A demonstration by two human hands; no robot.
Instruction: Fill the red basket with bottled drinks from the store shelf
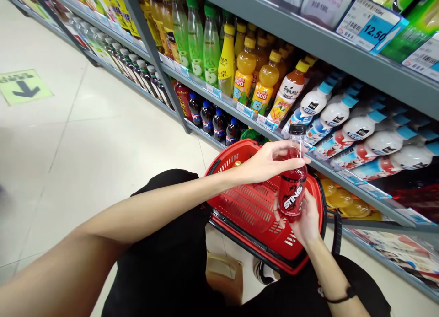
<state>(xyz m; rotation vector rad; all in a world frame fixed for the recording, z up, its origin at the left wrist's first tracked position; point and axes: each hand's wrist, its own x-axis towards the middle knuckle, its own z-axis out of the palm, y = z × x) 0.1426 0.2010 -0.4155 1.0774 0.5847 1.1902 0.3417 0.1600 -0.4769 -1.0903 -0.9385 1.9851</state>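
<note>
A bottle of red drink [293, 193] with a black cap and a "STING" label stands nearly upright between my hands. My left hand [270, 161] reaches across from the left, its thumb and fingers around the bottle's neck just below the cap. From below, my right hand [305, 218] grips the lower part of the bottle, with fingertips showing on its left side. Beneath the bottle is a red shopping basket [247, 212] with slotted walls. A small yellowish item [237, 163] shows at the basket's far left, partly behind my left forearm.
Shelves [240, 107] of bottled drinks run diagonally past the basket. White bottles with blue caps [356, 125] lean close to my hands. A black basket handle [338, 230] sticks out at the right. My knees flank the basket; a floor arrow sign [24, 88] lies far left.
</note>
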